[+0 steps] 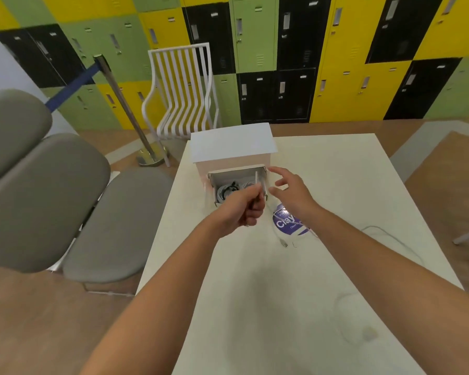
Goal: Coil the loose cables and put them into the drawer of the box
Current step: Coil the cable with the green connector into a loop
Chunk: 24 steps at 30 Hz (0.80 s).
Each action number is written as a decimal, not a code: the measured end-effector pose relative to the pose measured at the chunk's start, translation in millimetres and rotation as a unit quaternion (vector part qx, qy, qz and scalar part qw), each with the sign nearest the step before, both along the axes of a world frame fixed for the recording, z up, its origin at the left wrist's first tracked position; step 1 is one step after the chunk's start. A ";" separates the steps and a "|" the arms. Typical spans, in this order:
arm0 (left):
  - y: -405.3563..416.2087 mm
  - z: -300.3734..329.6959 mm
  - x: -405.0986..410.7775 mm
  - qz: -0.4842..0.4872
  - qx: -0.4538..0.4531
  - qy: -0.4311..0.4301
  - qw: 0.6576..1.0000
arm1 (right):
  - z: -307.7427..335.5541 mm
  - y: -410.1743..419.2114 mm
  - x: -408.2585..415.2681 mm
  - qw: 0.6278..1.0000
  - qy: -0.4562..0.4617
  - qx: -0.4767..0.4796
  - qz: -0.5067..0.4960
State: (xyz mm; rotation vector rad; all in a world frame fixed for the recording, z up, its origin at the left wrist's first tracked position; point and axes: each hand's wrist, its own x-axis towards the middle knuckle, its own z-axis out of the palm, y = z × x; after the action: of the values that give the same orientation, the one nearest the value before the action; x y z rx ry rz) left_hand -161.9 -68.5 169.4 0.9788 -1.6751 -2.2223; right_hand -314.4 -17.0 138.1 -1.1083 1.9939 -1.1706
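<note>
A white box [233,143] stands at the far side of the white table [336,185], its drawer [237,173] pulled out toward me. Coiled cables [226,191] lie inside the drawer. My left hand [241,209] grips the end of a white cable [259,185] just in front of the drawer. That cable trails down over the table to a plug [284,243]. My right hand [290,190] hovers with fingers spread beside the drawer's right edge, holding nothing. Another thin white cable [390,236] lies loose to the right, and a third [344,320] lies near the front edge.
A round purple sticker [287,224] lies on the table under my right wrist. Grey padded chairs [52,201] stand left of the table. Behind are a white slatted chair [183,90], a barrier post [125,109] and coloured lockers [282,50].
</note>
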 end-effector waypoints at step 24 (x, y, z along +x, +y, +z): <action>-47.7 20.2 -43.5 0.019 -0.237 -0.028 0.971 | -11.5 -15.2 20.1 0.980 -0.191 0.055 0.019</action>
State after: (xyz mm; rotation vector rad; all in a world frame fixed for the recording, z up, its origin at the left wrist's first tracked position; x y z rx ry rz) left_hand -205.3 -116.3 189.6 0.9371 -2.0545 -1.6574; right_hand -294.4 -32.2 126.6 -0.7928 1.7107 -1.1398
